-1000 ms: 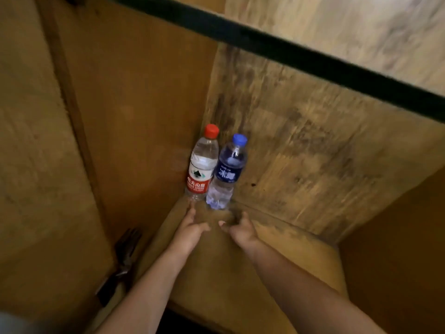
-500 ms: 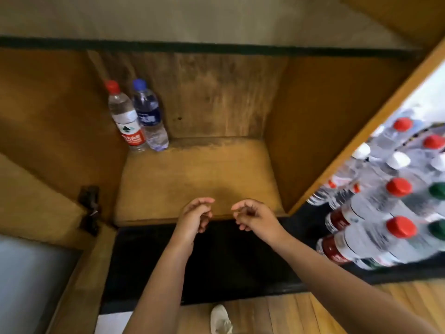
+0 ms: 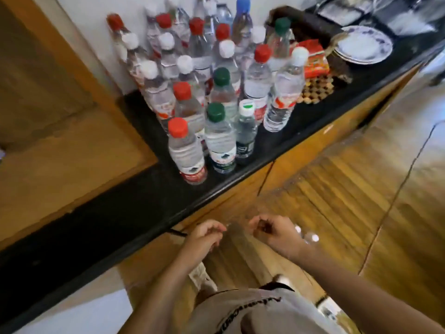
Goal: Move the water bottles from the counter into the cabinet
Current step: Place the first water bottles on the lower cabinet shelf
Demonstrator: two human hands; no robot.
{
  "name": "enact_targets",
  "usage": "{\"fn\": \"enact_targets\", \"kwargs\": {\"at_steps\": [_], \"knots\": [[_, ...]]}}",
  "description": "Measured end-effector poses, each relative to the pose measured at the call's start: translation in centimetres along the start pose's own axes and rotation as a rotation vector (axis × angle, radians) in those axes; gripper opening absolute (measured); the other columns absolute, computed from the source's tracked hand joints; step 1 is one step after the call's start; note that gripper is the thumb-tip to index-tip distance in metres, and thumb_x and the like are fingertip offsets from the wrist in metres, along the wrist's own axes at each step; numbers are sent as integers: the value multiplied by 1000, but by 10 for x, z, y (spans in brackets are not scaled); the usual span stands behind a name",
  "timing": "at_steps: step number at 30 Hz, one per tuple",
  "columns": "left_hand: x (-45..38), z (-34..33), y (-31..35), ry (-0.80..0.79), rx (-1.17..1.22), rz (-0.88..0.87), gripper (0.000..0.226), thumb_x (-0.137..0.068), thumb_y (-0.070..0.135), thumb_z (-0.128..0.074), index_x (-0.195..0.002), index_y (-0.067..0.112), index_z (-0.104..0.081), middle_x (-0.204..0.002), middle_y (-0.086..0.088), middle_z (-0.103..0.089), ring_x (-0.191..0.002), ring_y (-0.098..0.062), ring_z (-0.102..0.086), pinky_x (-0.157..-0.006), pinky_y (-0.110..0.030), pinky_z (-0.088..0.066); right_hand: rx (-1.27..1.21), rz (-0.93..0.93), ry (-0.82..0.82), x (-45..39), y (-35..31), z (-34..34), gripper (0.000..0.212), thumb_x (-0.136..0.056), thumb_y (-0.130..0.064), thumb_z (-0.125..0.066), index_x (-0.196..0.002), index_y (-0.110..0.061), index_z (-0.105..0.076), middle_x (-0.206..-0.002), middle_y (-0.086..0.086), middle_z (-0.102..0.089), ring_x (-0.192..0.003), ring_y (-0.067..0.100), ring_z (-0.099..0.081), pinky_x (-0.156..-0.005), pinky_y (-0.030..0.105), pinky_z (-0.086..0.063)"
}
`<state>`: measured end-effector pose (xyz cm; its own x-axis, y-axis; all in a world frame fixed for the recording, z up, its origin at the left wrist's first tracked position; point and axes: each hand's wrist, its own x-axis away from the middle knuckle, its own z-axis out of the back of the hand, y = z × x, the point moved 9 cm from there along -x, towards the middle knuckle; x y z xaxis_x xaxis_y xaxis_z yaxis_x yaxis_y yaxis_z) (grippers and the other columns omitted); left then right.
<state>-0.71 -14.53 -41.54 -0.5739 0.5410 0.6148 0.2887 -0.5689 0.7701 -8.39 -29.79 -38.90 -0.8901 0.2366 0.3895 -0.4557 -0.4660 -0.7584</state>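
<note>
Water bottles on counter; both hands empty.
Water bottles (image 3: 216, 92), upright and clustered, caps red, white, green and blue, on black counter (image 3: 134, 203) beside wooden cabinet (image 3: 60, 150). Left hand (image 3: 204, 236) and right hand (image 3: 272, 231) loosely curled, holding nothing, below the counter edge. Plates (image 3: 363, 45) far right.

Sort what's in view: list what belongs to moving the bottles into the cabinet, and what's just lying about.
Belongs to the job:
- water bottles, clustered upright on the black counter
- left hand and right hand, both empty
- wooden cabinet at left

Just lying about:
- stacked plates
- red packet
- woven mat
</note>
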Motion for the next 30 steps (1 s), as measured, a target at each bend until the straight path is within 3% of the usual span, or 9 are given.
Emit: {"fn": "enact_targets", "kwargs": {"at_steps": [4, 8, 10, 13, 19, 26, 30], "knots": [[-16, -77, 3, -39, -62, 51, 23, -88, 0, -49, -89, 19, -61, -68, 1, -55, -55, -5, -48, -48, -11, -40, -60, -91, 70, 40, 86, 32, 29, -80, -10, -64, -79, -38, -58, -75, -24, -60, -70, -1, -58, -65, 13, -43], [-40, -143, -3, -69, -61, 125, 20, -90, 1, -48, -100, 13, -60, -74, -3, -59, -64, -11, -53, -52, -12, -43, -142, -203, 176, 65, 162, 50, 31, -80, -8, -64, -75, -37, -58, -67, -28, -56, -64, -17, -53, -60, 1, -37], [-60, -173, -12, -90, -77, 148, 19, -89, -1, -47, -99, 11, -59, -72, -3, -59, -62, -11, -52, -52, -13, -42, -191, -272, 211, 70, 205, 51, 34, -79, -8, -63, -71, -40, -58, -59, -24, -57, -62, -11, -54, -56, 7, -39], [-99, -207, -37, -117, -85, 200, 22, -88, -5, -47, -92, 14, -59, -68, -2, -58, -57, -10, -51, -45, -9, -39, -235, -381, 239, 67, 267, 43, 21, -81, -14, -61, -86, -34, -64, -60, -17, -57, -59, -2, -53, -61, 21, -43], [-208, -263, -118, -171, -187, 273, 23, -87, -1, -51, -90, 20, -58, -73, 0, -60, -61, -9, -52, -43, -9, -39, -248, -493, 282, 37, 402, 15, 24, -82, -13, -61, -92, -35, -59, -72, -16, -59, -66, 1, -55, -60, 18, -40], [-335, -313, -223, -189, -279, 229, 27, -89, 7, -51, -91, 34, -54, -95, 1, -62, -84, -11, -58, -63, -22, -41, -240, -546, 260, 0, 572, -40, 24, -85, -21, -64, -106, -28, -57, -94, -7, -59, -79, 9, -58, -66, 23, -46], [-406, -345, -296, -188, -316, 185, 40, -86, -3, -54, -112, 27, -49, -113, -1, -55, -106, -17, -53, -75, -22, -43, -314, -582, 368, -30, 671, -73, 31, -83, -14, -66, -111, -18, -52, -102, 1, -56, -85, 17, -57, -73, 30, -47]]}}
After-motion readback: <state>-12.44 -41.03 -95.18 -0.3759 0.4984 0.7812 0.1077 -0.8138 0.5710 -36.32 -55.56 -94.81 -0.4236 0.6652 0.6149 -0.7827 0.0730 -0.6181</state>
